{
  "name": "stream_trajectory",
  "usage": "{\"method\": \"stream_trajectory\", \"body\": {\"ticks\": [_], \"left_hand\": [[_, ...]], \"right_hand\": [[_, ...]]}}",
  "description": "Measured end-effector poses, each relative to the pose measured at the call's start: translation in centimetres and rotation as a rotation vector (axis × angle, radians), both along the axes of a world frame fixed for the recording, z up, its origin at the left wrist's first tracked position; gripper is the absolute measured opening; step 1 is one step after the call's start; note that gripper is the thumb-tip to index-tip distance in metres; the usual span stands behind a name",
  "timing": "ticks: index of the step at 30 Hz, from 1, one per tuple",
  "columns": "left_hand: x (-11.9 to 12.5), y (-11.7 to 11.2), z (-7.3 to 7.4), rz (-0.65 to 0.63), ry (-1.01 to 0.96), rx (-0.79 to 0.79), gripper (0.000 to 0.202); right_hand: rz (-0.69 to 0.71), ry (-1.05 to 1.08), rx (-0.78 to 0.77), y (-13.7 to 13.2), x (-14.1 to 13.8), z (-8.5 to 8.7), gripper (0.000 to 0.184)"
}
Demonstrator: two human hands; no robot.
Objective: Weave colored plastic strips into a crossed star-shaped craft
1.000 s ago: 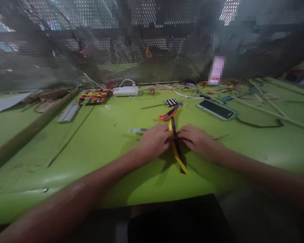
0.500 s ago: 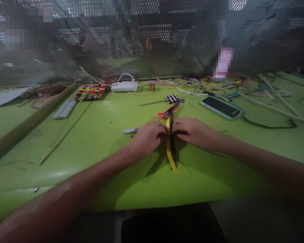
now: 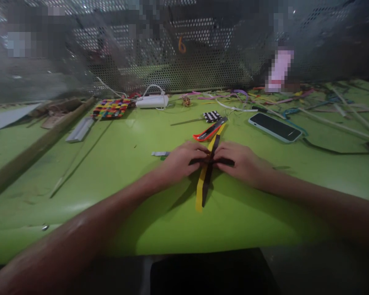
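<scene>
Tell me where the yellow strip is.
In the head view, the yellow strip is just right of centre, between the left hand and right hand, beside the dark strip.

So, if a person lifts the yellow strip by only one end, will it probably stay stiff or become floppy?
The yellow strip will probably flex rather than stay stiff, since it looks thin and its near end curves slightly. It is likely light, being so narrow. It seems unlikely to roll, because it looks flat, not round.
</scene>
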State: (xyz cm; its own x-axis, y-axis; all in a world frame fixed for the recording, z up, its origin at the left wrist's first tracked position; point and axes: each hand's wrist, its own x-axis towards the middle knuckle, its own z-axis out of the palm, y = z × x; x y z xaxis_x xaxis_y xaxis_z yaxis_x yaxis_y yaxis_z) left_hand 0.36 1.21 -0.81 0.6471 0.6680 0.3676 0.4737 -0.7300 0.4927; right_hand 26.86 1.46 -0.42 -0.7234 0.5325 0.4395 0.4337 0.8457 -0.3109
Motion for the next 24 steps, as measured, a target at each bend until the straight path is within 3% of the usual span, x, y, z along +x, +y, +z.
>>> {"method": "stream_trajectory", "body": {"ticks": [7,12,17,24], "left_hand": [[-0.1,0.3,-0.3,-0.005,-0.007,-0.06,0.028],[-0.5,0.7,-0.5,-0.015,-0.027,-0.038,0.026],[-1.0,1.1,-0.6,-0.056,-0.032,-0.018,0.021],[-0.9,1.0,-0.5,-0.063,-0.003,0.08,0.015]], "right_hand": [[-0.115,-0.114,0.058,-0.8,-0.3,-0.4,0.015],[-0.138,-0.237,0.118,-1.8,-0.2,0.5,0.018],[-0.101,-0.249,0.056,-2.4,0.4,1.4,0.019],[-0.105,-0.229,-0.016,-2.3,0.2,1.2,0.011]]}}
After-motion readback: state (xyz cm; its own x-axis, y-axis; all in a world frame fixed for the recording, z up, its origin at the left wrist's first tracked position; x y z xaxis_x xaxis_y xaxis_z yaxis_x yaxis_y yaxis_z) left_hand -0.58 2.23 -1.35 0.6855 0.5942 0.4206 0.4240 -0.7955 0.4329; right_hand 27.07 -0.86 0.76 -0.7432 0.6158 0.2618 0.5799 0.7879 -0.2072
